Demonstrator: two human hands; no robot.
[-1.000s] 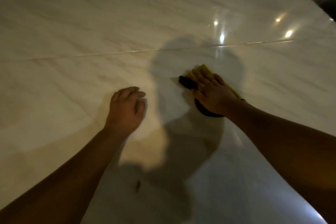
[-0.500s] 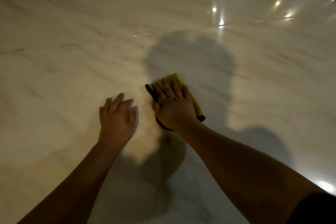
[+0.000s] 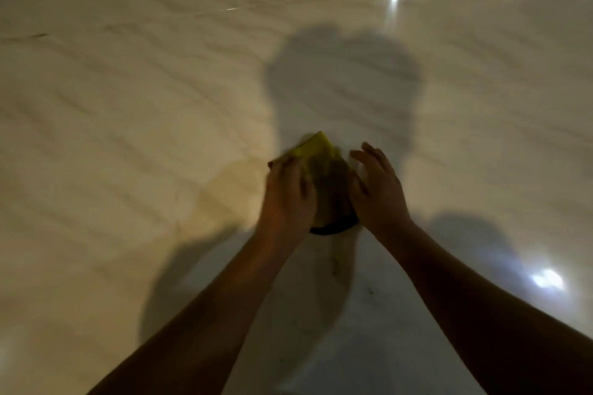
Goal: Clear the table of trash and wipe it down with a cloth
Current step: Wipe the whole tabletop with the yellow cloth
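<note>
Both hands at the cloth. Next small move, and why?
Probably press the left hand flat on the yellow cloth and sweep leftward: it overlaps the cloth's left edge, the right hand sits beside it with fingers lifted, and much table lies that way.

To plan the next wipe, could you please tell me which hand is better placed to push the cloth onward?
Probably the left hand: it lies on the yellow cloth, while the right hand sits at the cloth's right edge, fingers spread and lifted.
</note>
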